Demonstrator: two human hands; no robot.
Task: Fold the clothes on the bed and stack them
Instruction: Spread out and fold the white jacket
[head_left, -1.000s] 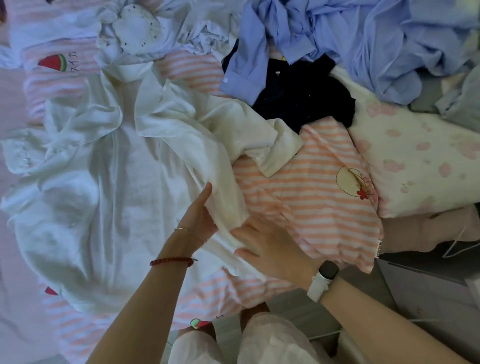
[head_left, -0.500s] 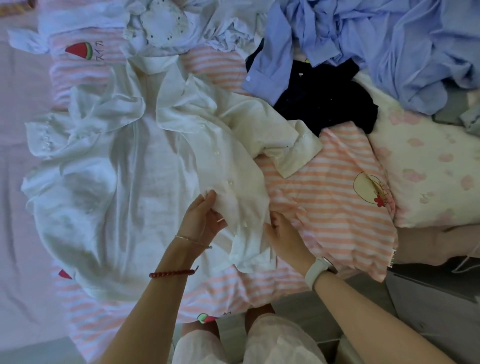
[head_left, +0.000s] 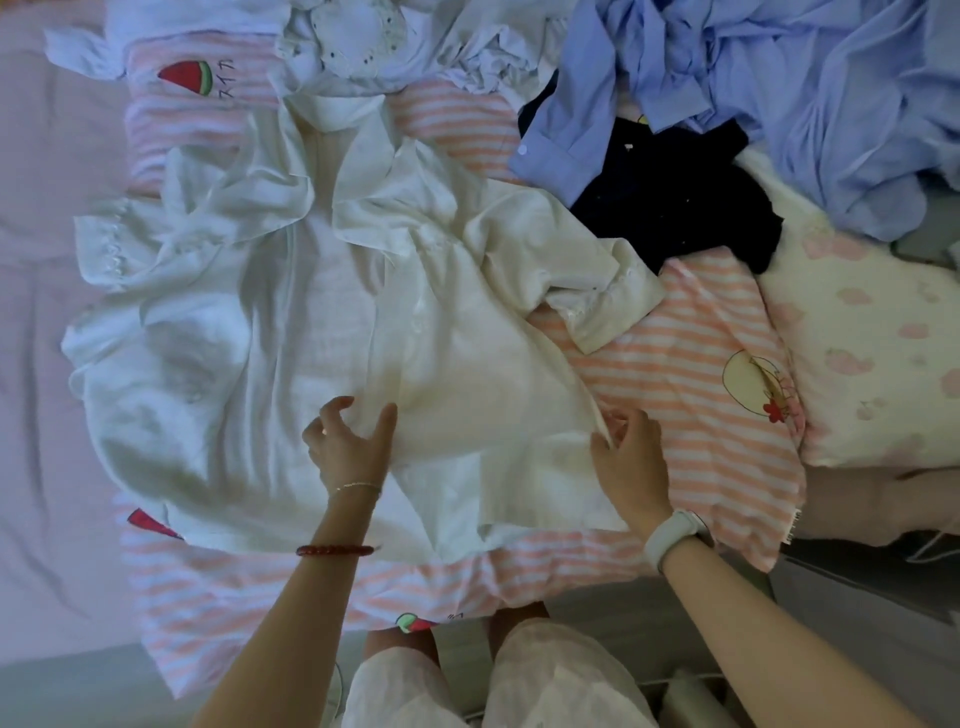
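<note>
Left hand (head_left: 347, 447) pinches the white shirt (head_left: 322, 332) on the bed (head_left: 47, 364); right hand (head_left: 631, 457) pinches its right edge.

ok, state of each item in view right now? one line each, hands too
white shirt: spread open on the bed, unfolded, wrinkled
left hand: on the shirt front, fingers curled into the cloth
right hand: pinching the shirt's right edge
blue shirt: crumpled heap, unfolded
dark garment: bunched, partly under the blue shirt
white eyelet garment: crumpled at the far edge
striped blanket: flat under the clothes
</note>
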